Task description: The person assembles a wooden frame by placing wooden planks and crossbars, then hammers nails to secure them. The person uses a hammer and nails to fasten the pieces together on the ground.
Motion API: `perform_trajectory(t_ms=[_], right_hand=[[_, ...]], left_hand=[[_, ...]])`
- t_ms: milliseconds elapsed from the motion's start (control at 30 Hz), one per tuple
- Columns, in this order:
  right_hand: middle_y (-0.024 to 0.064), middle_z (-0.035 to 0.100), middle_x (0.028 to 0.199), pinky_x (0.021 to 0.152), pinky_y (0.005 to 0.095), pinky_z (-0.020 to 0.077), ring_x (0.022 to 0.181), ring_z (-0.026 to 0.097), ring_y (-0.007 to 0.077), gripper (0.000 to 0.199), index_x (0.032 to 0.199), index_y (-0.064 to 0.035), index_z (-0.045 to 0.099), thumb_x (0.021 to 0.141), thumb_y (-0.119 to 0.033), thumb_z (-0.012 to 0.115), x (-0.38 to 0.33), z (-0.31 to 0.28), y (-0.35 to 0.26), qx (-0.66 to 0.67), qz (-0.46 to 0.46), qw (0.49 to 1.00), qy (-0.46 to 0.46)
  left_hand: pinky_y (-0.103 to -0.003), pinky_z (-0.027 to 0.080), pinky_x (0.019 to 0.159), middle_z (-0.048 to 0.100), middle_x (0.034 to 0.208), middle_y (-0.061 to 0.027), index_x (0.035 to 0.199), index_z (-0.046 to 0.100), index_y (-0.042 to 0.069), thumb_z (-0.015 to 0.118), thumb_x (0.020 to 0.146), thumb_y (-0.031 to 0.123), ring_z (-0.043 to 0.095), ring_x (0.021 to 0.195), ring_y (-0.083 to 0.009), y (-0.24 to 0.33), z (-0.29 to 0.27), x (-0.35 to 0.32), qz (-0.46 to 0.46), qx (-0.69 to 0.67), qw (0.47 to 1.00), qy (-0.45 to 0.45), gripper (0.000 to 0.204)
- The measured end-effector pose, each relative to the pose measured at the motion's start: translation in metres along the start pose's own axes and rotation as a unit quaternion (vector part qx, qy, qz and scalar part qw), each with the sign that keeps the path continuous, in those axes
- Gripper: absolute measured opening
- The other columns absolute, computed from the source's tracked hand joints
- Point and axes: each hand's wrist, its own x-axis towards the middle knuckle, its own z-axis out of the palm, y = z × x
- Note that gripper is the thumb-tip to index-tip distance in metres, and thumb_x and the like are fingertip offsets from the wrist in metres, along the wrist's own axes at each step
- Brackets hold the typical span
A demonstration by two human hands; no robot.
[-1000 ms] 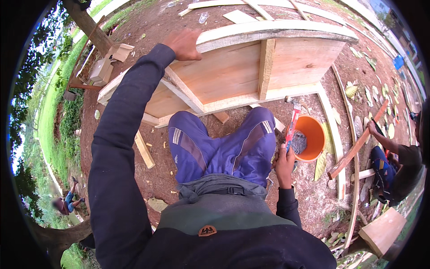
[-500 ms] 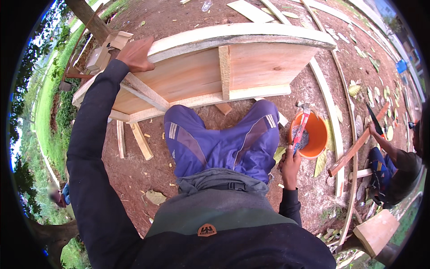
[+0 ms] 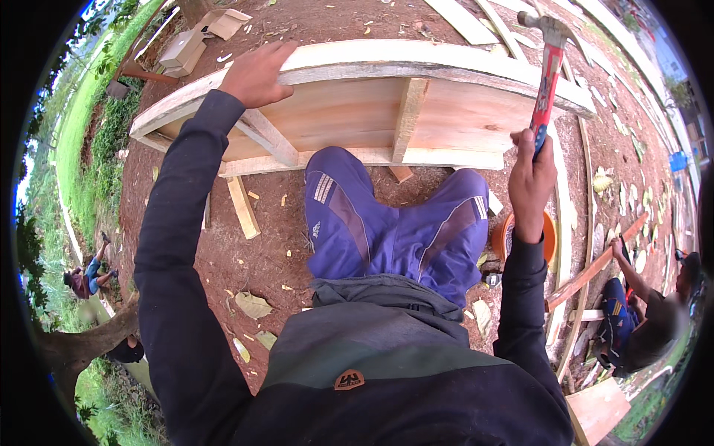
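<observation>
Upright on its edge in front of my knees stands a wooden frame panel (image 3: 342, 115), a plywood sheet with light timber rails and cross braces. My left hand (image 3: 256, 76) grips its top rail near the left end, fingers over the far side and thumb on the near face. Raised at the right, my right hand (image 3: 532, 182) is closed around the handle of a claw hammer (image 3: 547, 85). The hammer's red handle points up, and its metal head is above the panel's right end. Beneath my right forearm, an orange bucket (image 3: 550, 236) is partly hidden.
Long timber strips (image 3: 563, 275) lie along the right. A co-worker (image 3: 647, 320) there holds a reddish wooden board (image 3: 595, 267). Cardboard boxes (image 3: 182, 53) sit at the far left. A short wood offcut (image 3: 242, 208) and dry leaves lie on the soil. Another person (image 3: 93, 275) is at the left edge.
My right hand has lifted the hammer from beside the bucket to above the panel's right end. The left hand stays on the top rail. The view has shifted slightly.
</observation>
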Motion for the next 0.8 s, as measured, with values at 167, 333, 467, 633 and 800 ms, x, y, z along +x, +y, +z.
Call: perform_trajectory(t_ms=[167, 333, 467, 633, 800], right_hand=[[0.0178, 0.064, 0.071, 0.079, 0.0487, 0.0456, 0.072, 0.063, 0.0401, 0.035, 0.093, -0.0030, 0.056, 0.106, -0.036, 0.056, 0.085, 0.034, 0.003, -0.118, -0.076, 0.990, 0.009], [0.0167, 0.068, 0.074, 0.099, 0.0497, 0.0422, 0.078, 0.067, 0.0383, 0.038, 0.097, -0.0048, 0.058, 0.106, -0.041, 0.053, 0.104, 0.052, 0.008, -0.210, -0.086, 0.974, 0.016], [0.0170, 0.071, 0.082, 0.095, 0.0477, 0.0444, 0.084, 0.069, 0.0381, 0.041, 0.105, -0.0051, 0.062, 0.107, -0.044, 0.050, 0.098, 0.056, 0.004, -0.278, -0.090, 0.956, 0.019], [0.0159, 0.076, 0.104, 0.099, 0.0483, 0.0436, 0.104, 0.071, 0.0360, 0.051, 0.119, -0.0054, 0.064, 0.106, -0.051, 0.046, 0.096, 0.046, 0.026, -0.339, -0.109, 0.934, 0.013], [0.0187, 0.075, 0.103, 0.086, 0.0502, 0.0510, 0.099, 0.071, 0.0394, 0.048, 0.111, -0.0082, 0.062, 0.104, -0.054, 0.049, 0.108, 0.048, 0.038, -0.426, -0.093, 0.900, 0.000]], left_hand=[[-0.049, 0.046, 0.109, 0.058, 0.143, -0.0156, 0.152, 0.045, 0.009, 0.080, 0.083, 0.039, 0.055, 0.131, -0.0348, 0.010, 0.026, -0.009, 0.046, -0.007, 0.979, 0.200, 0.082], [-0.047, 0.044, 0.109, 0.056, 0.141, -0.0216, 0.147, 0.048, 0.001, 0.081, 0.087, 0.025, 0.054, 0.131, -0.0354, 0.025, 0.053, -0.087, -0.107, -0.142, 0.910, 0.376, 0.073], [-0.044, 0.050, 0.099, 0.067, 0.121, -0.0207, 0.128, 0.060, -0.002, 0.077, 0.091, 0.017, 0.064, 0.112, -0.0325, 0.047, 0.149, -0.172, -0.327, -0.219, 0.826, 0.405, 0.045], [-0.043, 0.056, 0.081, 0.075, 0.095, -0.0220, 0.106, 0.075, 0.000, 0.072, 0.094, 0.024, 0.074, 0.092, -0.0346, 0.081, 0.323, -0.281, -0.541, -0.373, 0.748, 0.095, 0.027], [-0.047, 0.057, 0.083, 0.075, 0.096, -0.0235, 0.107, 0.077, 0.005, 0.072, 0.092, 0.025, 0.073, 0.095, -0.0402, 0.134, 0.398, -0.368, -0.552, -0.361, 0.749, -0.064, 0.025]])
